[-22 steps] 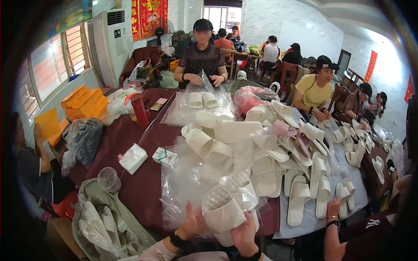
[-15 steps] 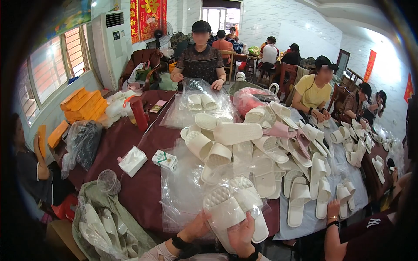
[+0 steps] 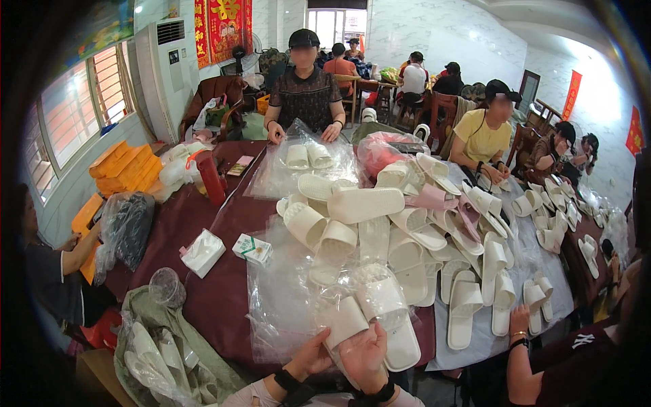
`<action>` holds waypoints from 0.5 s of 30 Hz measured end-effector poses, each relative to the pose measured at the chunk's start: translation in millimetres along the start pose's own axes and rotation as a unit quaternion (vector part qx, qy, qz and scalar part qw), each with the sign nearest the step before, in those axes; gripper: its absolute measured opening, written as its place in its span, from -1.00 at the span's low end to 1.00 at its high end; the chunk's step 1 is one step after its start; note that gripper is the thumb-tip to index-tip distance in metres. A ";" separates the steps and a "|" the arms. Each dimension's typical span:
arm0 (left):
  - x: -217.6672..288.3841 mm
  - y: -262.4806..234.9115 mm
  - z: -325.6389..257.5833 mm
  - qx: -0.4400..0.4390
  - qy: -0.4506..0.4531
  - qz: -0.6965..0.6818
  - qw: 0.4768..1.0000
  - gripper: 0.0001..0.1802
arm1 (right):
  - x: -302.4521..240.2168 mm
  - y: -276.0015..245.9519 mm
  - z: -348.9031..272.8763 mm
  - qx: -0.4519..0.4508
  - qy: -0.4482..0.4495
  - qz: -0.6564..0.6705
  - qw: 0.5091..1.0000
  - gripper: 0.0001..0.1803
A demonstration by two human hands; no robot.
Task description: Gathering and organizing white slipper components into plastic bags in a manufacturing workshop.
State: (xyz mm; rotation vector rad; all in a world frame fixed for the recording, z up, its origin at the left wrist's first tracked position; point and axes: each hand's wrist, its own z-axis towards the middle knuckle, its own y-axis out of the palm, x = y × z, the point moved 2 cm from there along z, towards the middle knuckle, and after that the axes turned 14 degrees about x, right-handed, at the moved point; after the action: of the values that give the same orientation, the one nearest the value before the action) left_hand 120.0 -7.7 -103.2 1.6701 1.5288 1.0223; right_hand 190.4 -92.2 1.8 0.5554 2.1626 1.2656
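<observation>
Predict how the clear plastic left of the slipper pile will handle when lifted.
The clear plastic looks thin and creased, so it would likely flop. It's probably light, being see-through film. Overlapping layers may slide or cling.

Near, the left hand and right hand touch white slide slippers; more slides heap beyond, rightward.

Open maroon tablecloth left of plastic bags, slipper heap blocking beyond held slippers

Slippers lie heaped on a table, right of a box and tissue pack; far left, packets sit behind a bag.
</observation>
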 end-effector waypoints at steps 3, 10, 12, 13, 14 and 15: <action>-3.9 -6.0 2.1 -0.016 0.000 -0.026 1.000 -0.47 | 0.3 5.3 0.5 0.015 -0.030 0.000 0.999 -0.39; -13.8 -3.5 -9.0 -0.043 0.012 0.155 0.987 -0.46 | -10.8 -3.1 22.2 -0.038 -0.010 -0.033 0.999 -0.45; -7.2 -7.1 -5.1 0.047 0.113 0.237 0.964 -0.51 | -12.6 -13.0 23.9 -0.037 -0.010 -0.098 0.994 -0.45; -4.7 -6.4 -5.4 0.049 0.109 0.239 0.964 -0.51 | -13.0 -17.8 22.6 -0.038 -0.009 -0.165 0.986 -0.44; 1.3 -2.9 -5.6 0.063 0.138 0.211 0.966 -0.54 | -14.7 -21.8 20.0 -0.036 -0.010 -0.163 0.986 -0.44; 7.5 0.4 -5.9 0.077 0.166 0.183 0.966 -0.58 | -16.4 -24.9 16.5 -0.042 -0.018 -0.185 0.982 -0.42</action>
State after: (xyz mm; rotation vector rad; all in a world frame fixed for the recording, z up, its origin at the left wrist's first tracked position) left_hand 115.2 -0.6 -99.0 2.0214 1.5708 1.4713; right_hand 211.8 -103.0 -22.3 0.1296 2.0509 1.1236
